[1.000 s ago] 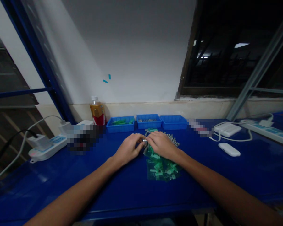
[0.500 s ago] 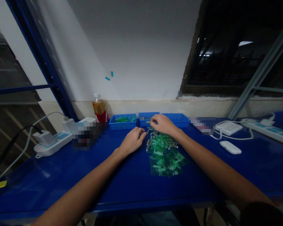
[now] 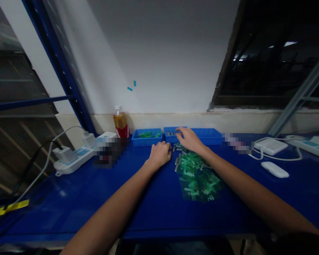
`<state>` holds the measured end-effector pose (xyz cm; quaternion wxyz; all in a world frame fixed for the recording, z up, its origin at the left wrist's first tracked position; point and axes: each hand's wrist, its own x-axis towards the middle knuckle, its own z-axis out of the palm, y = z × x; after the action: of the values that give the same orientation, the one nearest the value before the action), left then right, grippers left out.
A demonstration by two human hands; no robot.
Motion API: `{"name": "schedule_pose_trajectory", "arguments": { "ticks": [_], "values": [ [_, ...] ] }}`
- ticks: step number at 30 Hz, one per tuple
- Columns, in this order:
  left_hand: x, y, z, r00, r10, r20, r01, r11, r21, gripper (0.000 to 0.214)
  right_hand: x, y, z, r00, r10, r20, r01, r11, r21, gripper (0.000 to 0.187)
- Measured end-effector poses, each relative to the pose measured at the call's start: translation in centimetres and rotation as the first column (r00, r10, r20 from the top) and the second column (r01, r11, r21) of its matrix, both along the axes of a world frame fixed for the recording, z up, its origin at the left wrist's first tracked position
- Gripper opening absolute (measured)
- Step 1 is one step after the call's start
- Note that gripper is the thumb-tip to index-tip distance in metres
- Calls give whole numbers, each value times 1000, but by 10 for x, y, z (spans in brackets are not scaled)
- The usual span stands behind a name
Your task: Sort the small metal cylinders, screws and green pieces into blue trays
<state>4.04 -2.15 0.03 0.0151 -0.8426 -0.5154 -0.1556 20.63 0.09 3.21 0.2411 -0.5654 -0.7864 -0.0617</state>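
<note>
My left hand rests on the blue table with its fingers curled in; what they hold, if anything, is hidden. My right hand reaches forward, its fingertips pressed together at the middle blue tray, which holds small metal parts. Whatever is pinched there is too small to make out. Beneath my right wrist lies a pile of green parts in clear film, with several small metal pieces at its near-left edge. The left blue tray contains green parts.
A third blue tray stands to the right. A drink bottle is by the wall. A white power strip with plugs lies at left. At right are a white box with a cable and a white oval device.
My right hand left the left hand, moved forward over the pile and now has its fingertips at the middle tray. My left hand stayed curled on the table. The view shifted left.
</note>
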Motion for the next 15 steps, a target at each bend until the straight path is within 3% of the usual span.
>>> {"name": "schedule_pose_trajectory", "arguments": {
  "ticks": [3, 6, 9, 15],
  "values": [
    [2, 5, -1, 1000, 20, 6, -20, 1000, 1, 36, 13, -30, -14, 994, 109, 4, -109, 994, -14, 25],
    [9, 15, 1, 1000, 11, 10, -11, 1000, -14, 31, 17, -43, -21, 989, 150, -19, -150, 988, -29, 24],
    [10, 25, 3, 999, -41, 9, 41, 999, -34, 19, 13, -41, -25, 991, 132, -31, -132, 991, -8, 24],
    [-12, 27, -1, 965, -257, 47, 258, 966, -17, 17, 9, -27, -31, 976, 211, 48, -209, 977, -49, 25]
  ]
}}
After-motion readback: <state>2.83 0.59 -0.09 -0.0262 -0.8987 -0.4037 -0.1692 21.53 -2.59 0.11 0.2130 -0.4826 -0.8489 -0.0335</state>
